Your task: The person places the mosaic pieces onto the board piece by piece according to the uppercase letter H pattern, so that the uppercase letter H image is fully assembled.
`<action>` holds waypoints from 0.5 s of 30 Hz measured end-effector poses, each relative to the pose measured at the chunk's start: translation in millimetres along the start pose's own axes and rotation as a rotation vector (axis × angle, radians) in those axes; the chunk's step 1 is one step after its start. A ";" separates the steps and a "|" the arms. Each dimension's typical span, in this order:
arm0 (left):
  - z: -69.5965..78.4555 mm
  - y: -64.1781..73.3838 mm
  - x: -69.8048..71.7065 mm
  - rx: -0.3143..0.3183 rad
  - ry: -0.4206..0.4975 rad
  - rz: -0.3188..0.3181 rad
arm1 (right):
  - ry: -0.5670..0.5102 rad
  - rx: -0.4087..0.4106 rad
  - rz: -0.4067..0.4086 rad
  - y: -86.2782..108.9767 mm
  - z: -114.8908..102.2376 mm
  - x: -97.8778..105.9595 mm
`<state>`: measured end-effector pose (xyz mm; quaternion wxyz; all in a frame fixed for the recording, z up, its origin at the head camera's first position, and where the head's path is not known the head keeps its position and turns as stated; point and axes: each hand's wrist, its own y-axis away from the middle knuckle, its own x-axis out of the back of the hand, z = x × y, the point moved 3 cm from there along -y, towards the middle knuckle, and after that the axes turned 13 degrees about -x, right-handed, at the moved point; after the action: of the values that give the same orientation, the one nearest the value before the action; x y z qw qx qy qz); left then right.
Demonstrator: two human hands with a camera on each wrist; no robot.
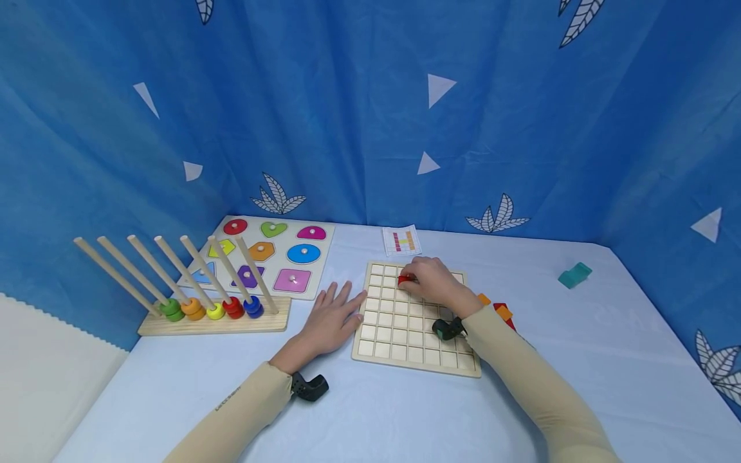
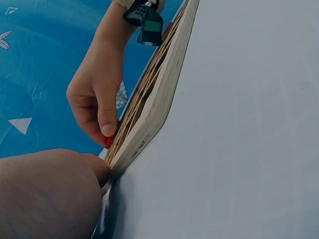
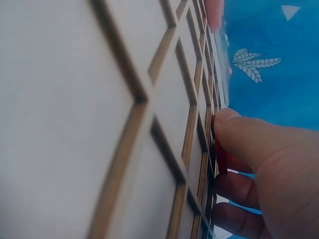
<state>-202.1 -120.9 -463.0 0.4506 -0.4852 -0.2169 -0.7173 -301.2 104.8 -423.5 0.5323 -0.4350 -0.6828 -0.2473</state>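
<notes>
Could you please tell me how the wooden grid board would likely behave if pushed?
The grid board seems stiff, judging by its thick wooden edge. Lying flat on the table, it would probably slide rather than tip.

Looks like a curtained-off play or recording corner, walled by a blue curtain [image 1: 370, 116] printed with leaves and triangles. Furnished with a white-covered desk [image 1: 370, 418], set with a shape puzzle [image 1: 283, 257], a bead rack [image 1: 214, 326] and a grid board [image 1: 400, 320]. Impossible to tell whether inside a home, lab or school.
</notes>
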 end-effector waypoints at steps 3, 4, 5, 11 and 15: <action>0.0 -0.2 0.0 -0.005 0.002 0.007 | 0.004 -0.011 -0.009 -1.0 -0.6 -0.2; -0.1 -0.2 0.0 -0.002 0.001 0.002 | 0.003 -0.015 -0.013 -1.2 -0.6 -0.4; -0.1 -0.3 0.0 -0.003 0.000 0.002 | 0.003 -0.018 -0.017 -1.5 -0.6 -0.6; -0.2 -0.7 -0.1 0.001 -0.007 -0.003 | 0.001 -0.033 -0.027 -2.3 0.2 -2.2; -0.7 -0.1 0.0 0.002 -0.007 0.000 | 0.003 -0.032 -0.024 -2.6 0.5 -2.2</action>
<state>-202.5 -121.3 -463.3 0.4503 -0.4873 -0.2190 -0.7154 -303.5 103.2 -425.4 0.5233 -0.4350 -0.6831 -0.2650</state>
